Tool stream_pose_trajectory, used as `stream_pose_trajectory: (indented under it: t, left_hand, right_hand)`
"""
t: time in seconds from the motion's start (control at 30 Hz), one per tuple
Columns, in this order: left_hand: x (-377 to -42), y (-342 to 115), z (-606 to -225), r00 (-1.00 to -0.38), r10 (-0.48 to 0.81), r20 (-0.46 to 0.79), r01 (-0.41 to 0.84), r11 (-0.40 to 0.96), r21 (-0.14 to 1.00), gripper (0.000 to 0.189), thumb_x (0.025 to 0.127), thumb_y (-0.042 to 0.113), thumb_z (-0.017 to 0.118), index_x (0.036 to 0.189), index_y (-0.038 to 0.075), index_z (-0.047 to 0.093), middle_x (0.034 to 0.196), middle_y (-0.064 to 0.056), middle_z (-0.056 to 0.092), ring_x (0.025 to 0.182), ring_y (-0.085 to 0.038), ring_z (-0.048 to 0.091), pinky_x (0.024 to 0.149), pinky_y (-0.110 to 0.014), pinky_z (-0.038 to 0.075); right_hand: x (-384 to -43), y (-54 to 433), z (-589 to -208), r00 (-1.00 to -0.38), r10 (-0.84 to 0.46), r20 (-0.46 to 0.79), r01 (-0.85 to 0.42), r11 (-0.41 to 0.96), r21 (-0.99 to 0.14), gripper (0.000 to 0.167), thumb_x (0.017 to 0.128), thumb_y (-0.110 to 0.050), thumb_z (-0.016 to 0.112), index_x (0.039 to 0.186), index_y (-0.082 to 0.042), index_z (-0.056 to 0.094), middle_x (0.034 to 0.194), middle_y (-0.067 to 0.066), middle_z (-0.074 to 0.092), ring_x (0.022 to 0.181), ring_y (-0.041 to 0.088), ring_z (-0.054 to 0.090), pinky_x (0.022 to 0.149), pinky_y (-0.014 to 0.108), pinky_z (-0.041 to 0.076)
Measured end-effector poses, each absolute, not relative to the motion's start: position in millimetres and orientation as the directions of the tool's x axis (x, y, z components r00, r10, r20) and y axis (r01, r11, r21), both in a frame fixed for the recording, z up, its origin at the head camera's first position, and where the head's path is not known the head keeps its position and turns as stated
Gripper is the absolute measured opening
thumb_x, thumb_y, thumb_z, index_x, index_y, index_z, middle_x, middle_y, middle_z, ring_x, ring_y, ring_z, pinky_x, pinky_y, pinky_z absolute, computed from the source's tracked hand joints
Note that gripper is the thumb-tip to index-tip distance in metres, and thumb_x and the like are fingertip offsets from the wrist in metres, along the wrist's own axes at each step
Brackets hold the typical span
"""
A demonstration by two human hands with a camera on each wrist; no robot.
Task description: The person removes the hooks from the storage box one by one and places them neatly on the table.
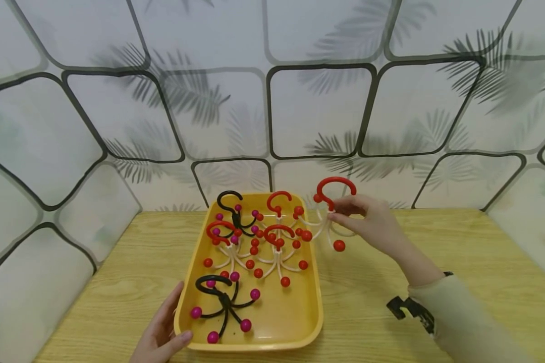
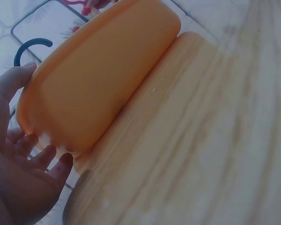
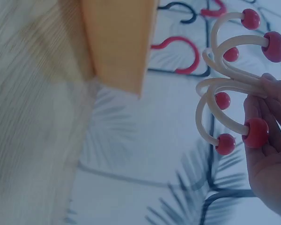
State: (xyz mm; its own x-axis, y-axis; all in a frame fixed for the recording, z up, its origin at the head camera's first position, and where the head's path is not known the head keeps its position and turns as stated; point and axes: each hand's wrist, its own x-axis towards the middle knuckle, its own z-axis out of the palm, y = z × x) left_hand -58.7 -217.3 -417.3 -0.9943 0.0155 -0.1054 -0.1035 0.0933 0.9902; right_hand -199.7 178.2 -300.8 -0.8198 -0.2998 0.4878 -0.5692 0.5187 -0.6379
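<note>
A yellow plastic tray (image 1: pixel 295 315) stands on the table. My left hand (image 1: pixel 161 330) grips its near left corner, thumb on the rim and fingers curled against the outer wall in the left wrist view. To the tray's right, my right hand (image 1: pixel 377 224) pinches a white head massager with a red hook handle (image 1: pixel 331 204) at its neck, held upright in the air. Its bent white prongs with red balls (image 3: pixel 258 133) show in the right wrist view. Inside the tray sit a front black massager (image 1: pixel 225 301), a back black one (image 1: pixel 236 219), and three red-and-white massagers (image 1: pixel 278 254).
The wooden table (image 1: pixel 368 322) runs back to a wall (image 1: pixel 318 116) patterned with dark outlines and leaf prints. A black strap (image 1: pixel 411 310) hangs at the right sleeve (image 1: pixel 463 312). The tray's far end lies close to the wall.
</note>
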Motion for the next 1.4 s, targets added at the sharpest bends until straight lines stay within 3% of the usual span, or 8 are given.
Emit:
stream_pose_trajectory:
  t: [0.07, 0.13, 0.53, 0.77, 0.97, 1.17, 1.33, 1.4]
  left_hand:
    - [-59.3, -216.6, -416.3, -0.995, 0.017, -0.103, -0.1, 0.099, 0.99, 0.082, 0.089, 0.009, 0.065, 0.154, 0.012, 0.015, 0.155, -0.02, 0.014, 0.132, -0.038, 0.034, 0.091, -0.033, 0.05]
    - [-59.5, -216.0, -415.4, -0.995, 0.016, -0.103, -0.101, 0.104, 0.989, 0.081, 0.089, 0.008, 0.064, 0.154, 0.011, 0.015, 0.155, -0.021, 0.014, 0.133, -0.045, 0.028, 0.091, -0.033, 0.049]
    - [-60.5, -216.1, -415.9, -0.995, 0.007, -0.101, -0.1, 0.129, 0.987, 0.081, 0.09, 0.01, 0.065, 0.154, 0.012, 0.016, 0.155, -0.02, 0.016, 0.133, -0.042, 0.03, 0.091, -0.031, 0.049]
    - [-60.5, -217.3, -417.2, -0.996, 0.01, -0.091, -0.089, 0.131, 0.987, 0.079, 0.09, 0.009, 0.064, 0.154, 0.014, 0.018, 0.155, -0.019, 0.019, 0.123, -0.011, 0.044, 0.09, -0.029, 0.05]
    - [-60.3, -217.1, -416.2, -0.995, 0.019, -0.095, -0.093, 0.114, 0.989, 0.08, 0.09, 0.009, 0.064, 0.154, 0.013, 0.017, 0.155, -0.019, 0.017, 0.133, -0.041, 0.032, 0.092, -0.035, 0.049]
    - [-59.3, -216.6, -416.2, -0.996, 0.012, -0.092, -0.09, 0.121, 0.989, 0.079, 0.089, 0.008, 0.064, 0.154, 0.013, 0.018, 0.155, -0.02, 0.018, 0.131, -0.035, 0.035, 0.09, -0.031, 0.05]
    - [-59.1, -217.2, -417.7, -0.996, 0.015, -0.09, -0.088, 0.114, 0.99, 0.081, 0.089, 0.009, 0.065, 0.154, 0.013, 0.017, 0.155, -0.019, 0.017, 0.132, -0.04, 0.031, 0.09, -0.031, 0.05]
    - [-59.0, -217.4, -418.5, -0.996, 0.008, -0.088, -0.087, 0.121, 0.989, 0.08, 0.089, 0.009, 0.065, 0.154, 0.013, 0.018, 0.155, -0.019, 0.018, 0.131, -0.034, 0.035, 0.09, -0.029, 0.05]
  right_hand:
    - [-207.1, 183.5, -303.3, -0.838, -0.278, 0.47, -0.542, 0.536, -0.648, 0.024, 0.082, -0.015, 0.076, 0.101, -0.001, 0.071, 0.095, 0.008, 0.071, 0.085, 0.022, 0.067, 0.068, 0.018, 0.053]
    - [-214.6, 188.0, -307.0, -0.861, -0.26, 0.437, -0.503, 0.561, -0.657, 0.026, 0.083, -0.018, 0.075, 0.103, -0.001, 0.071, 0.097, 0.009, 0.07, 0.087, 0.023, 0.067, 0.07, 0.018, 0.052]
    - [-260.5, 203.0, -335.3, -0.93, -0.156, 0.333, -0.352, 0.636, -0.687, 0.031, 0.087, -0.024, 0.071, 0.108, -0.001, 0.069, 0.101, 0.013, 0.069, 0.09, 0.026, 0.065, 0.074, 0.036, 0.053]
    - [-287.5, 203.5, -357.4, -0.949, -0.119, 0.293, -0.299, 0.641, -0.707, 0.028, 0.087, -0.019, 0.072, 0.109, -0.001, 0.069, 0.101, 0.014, 0.07, 0.091, 0.027, 0.065, 0.074, 0.036, 0.053]
    - [-298.8, 195.4, -368.7, -0.95, -0.123, 0.287, -0.297, 0.639, -0.71, 0.027, 0.086, -0.017, 0.072, 0.107, 0.0, 0.07, 0.1, 0.015, 0.07, 0.09, 0.028, 0.065, 0.075, 0.037, 0.054]
    - [-300.5, 187.1, -375.7, -0.955, -0.143, 0.259, -0.288, 0.643, -0.71, 0.027, 0.087, -0.013, 0.071, 0.108, 0.003, 0.069, 0.101, 0.017, 0.069, 0.091, 0.03, 0.064, 0.076, 0.04, 0.054]
    - [-300.6, 183.9, -381.0, -0.956, -0.15, 0.252, -0.288, 0.645, -0.707, 0.027, 0.087, -0.012, 0.071, 0.108, 0.004, 0.069, 0.1, 0.017, 0.069, 0.091, 0.03, 0.064, 0.077, 0.041, 0.054]
    - [-301.0, 183.5, -382.9, -0.955, -0.151, 0.256, -0.291, 0.649, -0.703, 0.026, 0.087, -0.012, 0.071, 0.108, 0.003, 0.069, 0.1, 0.017, 0.069, 0.091, 0.03, 0.064, 0.077, 0.041, 0.054]
